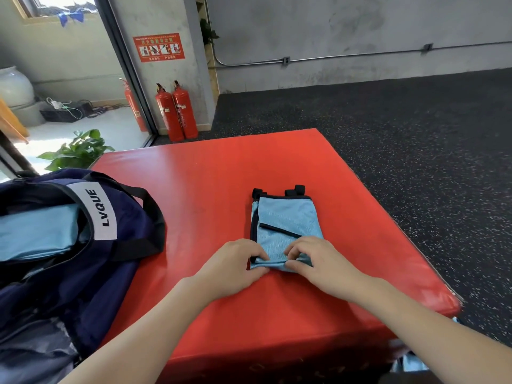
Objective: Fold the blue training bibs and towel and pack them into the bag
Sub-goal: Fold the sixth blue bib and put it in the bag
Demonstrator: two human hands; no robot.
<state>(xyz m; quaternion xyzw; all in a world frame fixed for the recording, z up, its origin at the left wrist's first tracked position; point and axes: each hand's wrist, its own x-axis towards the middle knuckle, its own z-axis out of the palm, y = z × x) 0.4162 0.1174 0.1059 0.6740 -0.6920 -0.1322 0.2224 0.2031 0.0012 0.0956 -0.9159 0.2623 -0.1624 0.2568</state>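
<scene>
A light blue training bib (282,217) with black trim lies folded into a narrow strip on the red mat (210,184). My left hand (238,266) pinches the near left corner of its bottom edge. My right hand (315,259) pinches the near right part of the same edge, which is lifted slightly off the mat. A navy bag (91,273) with a white label stands open at the left, and light blue fabric (38,231) lies inside it.
The red mat's right edge drops to a dark speckled floor (415,134). More light blue cloth (412,363) shows below the mat's near right corner. Two red fire extinguishers (177,112) and a green plant (77,151) stand beyond the mat's far left.
</scene>
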